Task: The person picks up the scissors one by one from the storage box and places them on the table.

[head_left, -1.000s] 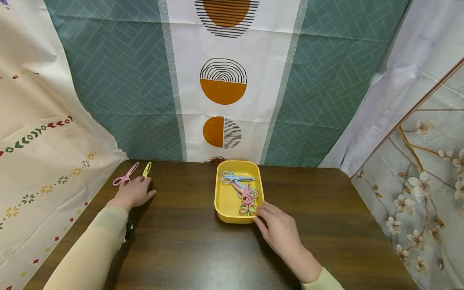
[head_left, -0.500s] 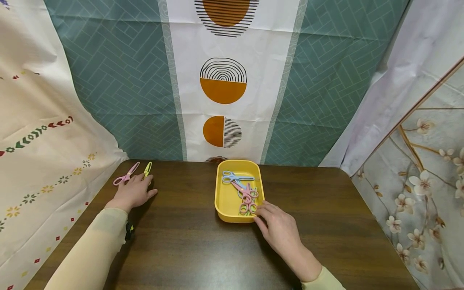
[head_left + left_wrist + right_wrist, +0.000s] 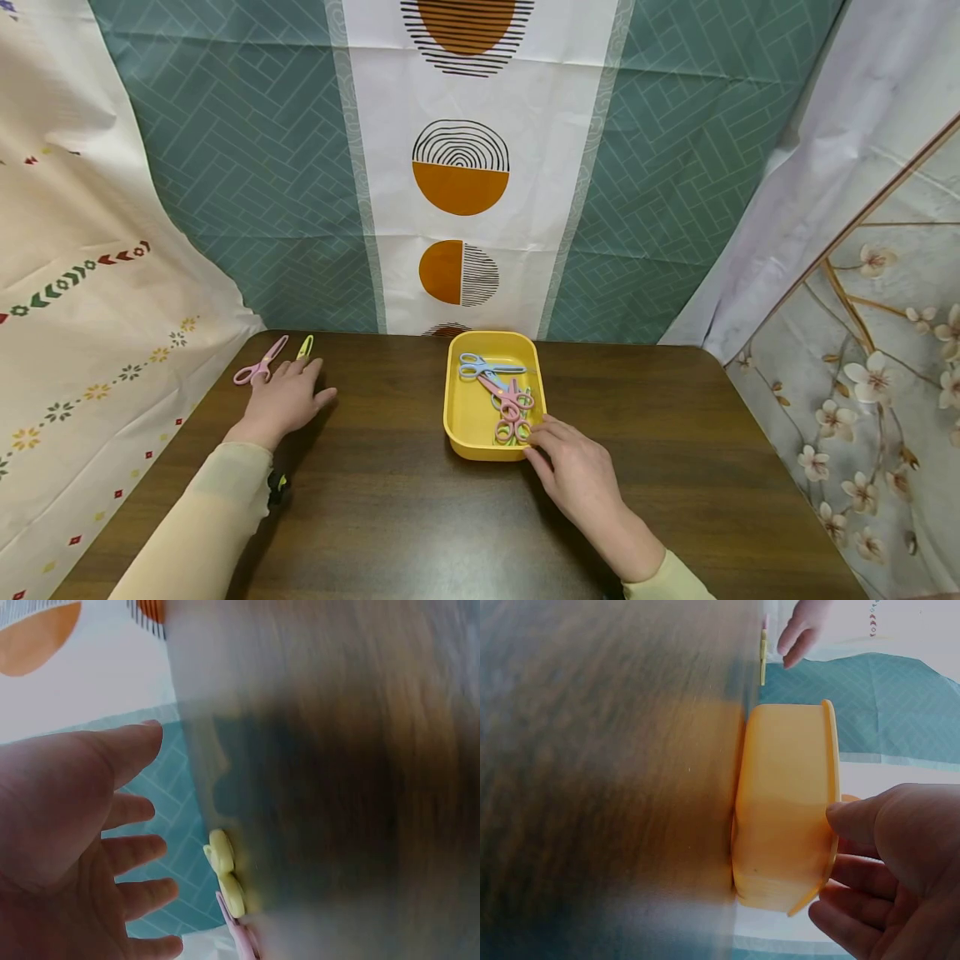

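My left hand (image 3: 283, 402) hovers over the far left of the table with its fingers spread and nothing in them. Just beyond its fingertips lie pink scissors (image 3: 260, 367) and yellow-green scissors (image 3: 305, 347), the latter's handles hidden by the hand in the head view; the left wrist view shows their yellow handles (image 3: 220, 853) apart from the fingers. At the table's middle, my right hand (image 3: 577, 467) holds the near right corner of a yellow plastic bin (image 3: 491, 454), thumb (image 3: 844, 815) against its rim. Inside are blue scissors (image 3: 491, 368), pink scissors (image 3: 513, 402) and green ones partly covered.
The dark wooden table (image 3: 390, 517) reaches back to a green and white patterned curtain (image 3: 300, 183). A cream cloth (image 3: 97, 350) hangs along the left side and a flowered cloth (image 3: 862, 400) along the right.
My left hand has drawn back slightly to the right, away from the scissors, with its fingers spreading; both pairs stay on the table. The right hand and the bin have not moved.
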A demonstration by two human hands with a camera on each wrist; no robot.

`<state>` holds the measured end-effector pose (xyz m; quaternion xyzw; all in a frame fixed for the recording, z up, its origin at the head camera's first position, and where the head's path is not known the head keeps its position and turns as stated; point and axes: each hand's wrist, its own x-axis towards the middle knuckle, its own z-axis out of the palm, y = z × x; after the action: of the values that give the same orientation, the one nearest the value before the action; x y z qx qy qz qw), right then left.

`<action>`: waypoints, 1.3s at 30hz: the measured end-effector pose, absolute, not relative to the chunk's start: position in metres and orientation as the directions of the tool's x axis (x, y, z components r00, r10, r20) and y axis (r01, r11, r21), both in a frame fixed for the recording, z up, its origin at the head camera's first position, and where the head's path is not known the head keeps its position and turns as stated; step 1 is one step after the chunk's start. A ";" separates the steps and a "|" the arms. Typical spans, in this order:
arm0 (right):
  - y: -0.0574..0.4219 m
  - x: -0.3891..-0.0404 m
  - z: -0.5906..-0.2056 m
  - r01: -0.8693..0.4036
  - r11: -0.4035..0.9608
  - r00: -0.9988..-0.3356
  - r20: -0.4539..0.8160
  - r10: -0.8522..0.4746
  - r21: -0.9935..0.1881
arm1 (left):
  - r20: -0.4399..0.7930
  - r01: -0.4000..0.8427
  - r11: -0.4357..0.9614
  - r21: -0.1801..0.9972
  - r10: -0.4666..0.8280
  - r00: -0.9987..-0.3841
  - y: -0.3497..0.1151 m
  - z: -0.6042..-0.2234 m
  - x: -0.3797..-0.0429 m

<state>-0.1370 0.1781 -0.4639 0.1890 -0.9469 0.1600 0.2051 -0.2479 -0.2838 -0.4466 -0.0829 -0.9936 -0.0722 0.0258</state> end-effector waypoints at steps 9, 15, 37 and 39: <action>0.179 -0.137 -0.465 -0.431 0.874 -0.836 0.464 -0.293 -0.226 | 0.095 0.175 0.971 0.161 0.161 -0.982 -0.269 -0.445 -0.241; 0.178 -0.136 -0.464 -0.432 0.873 -0.835 0.467 -0.293 -0.225 | 0.141 0.198 0.968 0.154 0.177 -0.974 -0.256 -0.444 -0.236; 0.178 -0.138 -0.464 -0.430 0.875 -0.838 0.461 -0.294 -0.224 | 0.240 0.281 0.944 0.172 0.237 -0.941 -0.210 -0.436 -0.213; 0.178 -0.137 -0.464 -0.429 0.875 -0.839 0.459 -0.292 -0.226 | 0.249 0.289 0.942 0.170 0.243 -0.938 -0.207 -0.436 -0.212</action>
<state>-0.1374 0.1780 -0.4642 0.1908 -0.9450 0.1622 0.2102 -0.2119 -0.2066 -0.4359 -0.1358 -0.9789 -0.1026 0.1130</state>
